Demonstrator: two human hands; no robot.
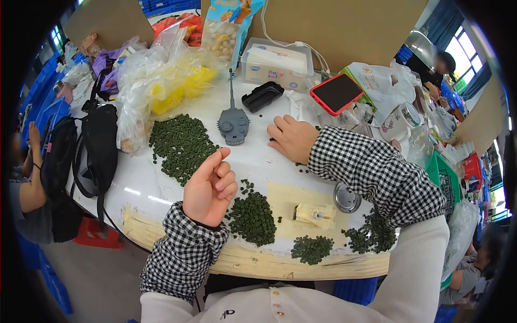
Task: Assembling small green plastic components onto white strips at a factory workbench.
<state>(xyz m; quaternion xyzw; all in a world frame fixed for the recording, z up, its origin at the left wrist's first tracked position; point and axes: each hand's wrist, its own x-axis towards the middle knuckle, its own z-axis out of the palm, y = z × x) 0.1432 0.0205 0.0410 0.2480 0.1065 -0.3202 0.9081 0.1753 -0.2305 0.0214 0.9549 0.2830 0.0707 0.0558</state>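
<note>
My left hand [211, 188] hovers over the white table [258, 161] with fingers loosely curled and thumb up; whether a small piece sits between the fingers I cannot tell. To its left lies a large spread of small dark green pieces [180, 142], and just right of the wrist a heap of green pieces [251, 218]. My right hand [292, 138] rests knuckles-up on the table, fingers curled under, beside a grey toy tank turret [233, 125] with a long barrel. A small cream fixture [312, 214] stands on a tan patch near the front edge.
A black plastic tray [262, 96], a red-cased phone [337, 92], a clear tissue box [276, 63], yellow and clear bags [167, 81] crowd the back. A metal lid [347, 198] and more green heaps [312, 249] lie front right. A black bag [99, 145] hangs left. Other people sit around.
</note>
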